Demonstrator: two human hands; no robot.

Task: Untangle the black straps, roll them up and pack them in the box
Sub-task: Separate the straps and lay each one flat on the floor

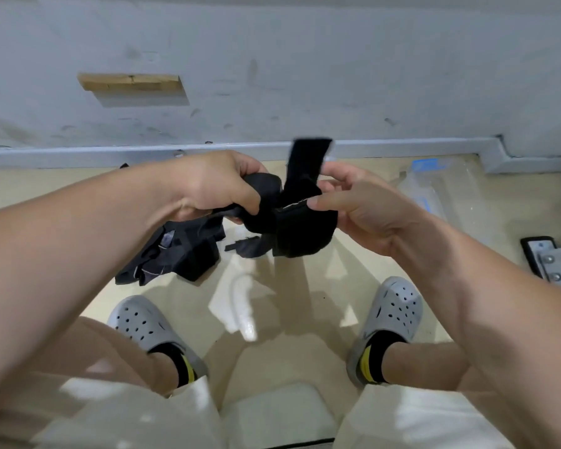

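Seated person, head view. The left hand (214,186) grips one bunched end of a black strap (298,228). The right hand (353,202) pinches the stitched edge of its partly wound part, thumb on top. The strap is held in the air between the hands, with a free tail standing up above the right hand's fingers. More straps (175,254) lie heaped on the floor below the left hand. The webbing appears light, soft and limp, and is probably best pinched flat beside the roll. A clear container (434,183), possibly the box, lies beyond the right hand.
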